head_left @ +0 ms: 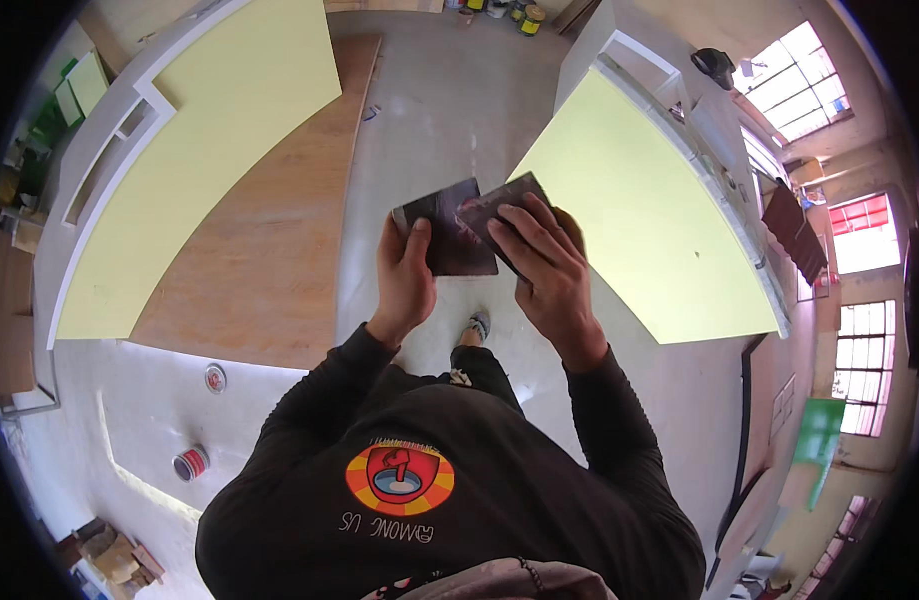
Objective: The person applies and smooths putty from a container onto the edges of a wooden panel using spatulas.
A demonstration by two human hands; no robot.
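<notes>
Nearest the camera is the person's dark long-sleeved shirt [449, 480] with a round orange print on the chest, and both sleeves run up from it toward the middle of the picture. Below the hands, a foot in a sandal [476, 325] stands on the pale concrete floor [429, 110].

The left hand [404, 275] is closed around the lower left edge of a dark sheet of sandpaper [449, 225], thumb lying on its face. This sheet is roughly square, held flat toward the camera, its top edge tilted up to the right. The right hand [549, 270] grips a second dark sheet [499, 205], fingers spread across its face and pointing up and left. That sheet overlaps the first at its right edge, and its long axis runs from lower left to upper right. Both sheets are held in the air over the floor, between the two panels.

On the floor to the near left stand a small red-and-white can [190, 463] and, a little farther, a round lid [215, 378]. Farther left lies a brown wooden board [269, 240], with a pale yellow panel [209, 150] in a white frame on it. To the right is another pale yellow panel [639, 220]. Cans [529, 18] stand at the far end, and windows [859, 230] run along the right.
</notes>
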